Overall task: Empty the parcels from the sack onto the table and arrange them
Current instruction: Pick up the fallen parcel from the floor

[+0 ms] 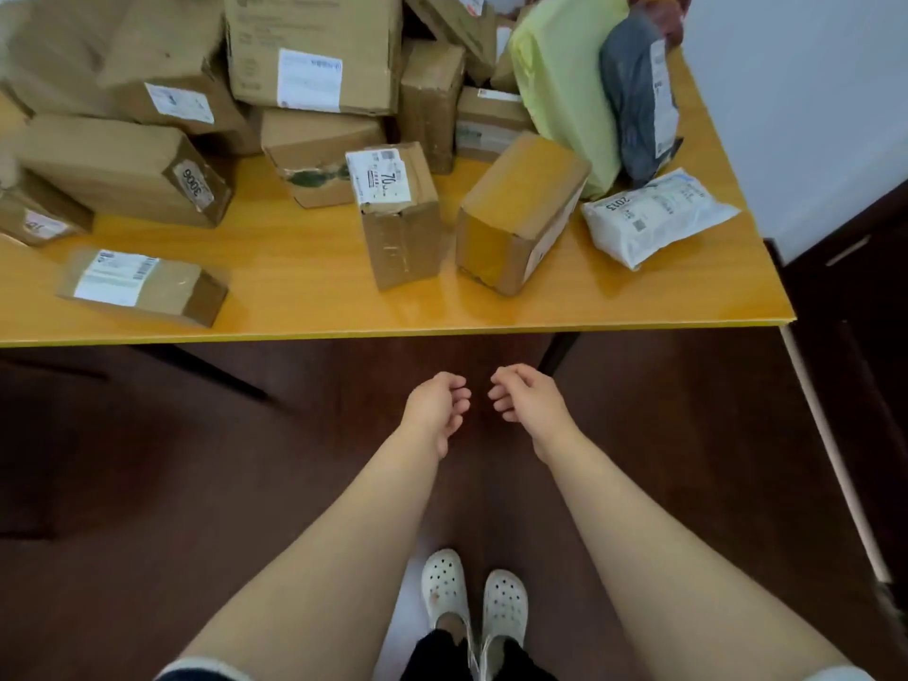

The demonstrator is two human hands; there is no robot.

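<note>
Two bare forearms [344, 533] are held out low over dark floor [147, 459], w/ left hand [435, 405] and right hand [528, 400] loosely curled, nothing held, just short of the table [344, 312] edge. Parcels [314, 46] are heaped on it, straight ahead. Taped box [521, 213] lies nearest, approx. fwd-right, long axis angled away; right hand is nearer.

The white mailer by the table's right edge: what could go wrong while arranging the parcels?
The white mailer lies close to the right edge of the table; a nudge may push it off. The stacked boxes at the back lean on each other, so pulling one could topple others.
</note>
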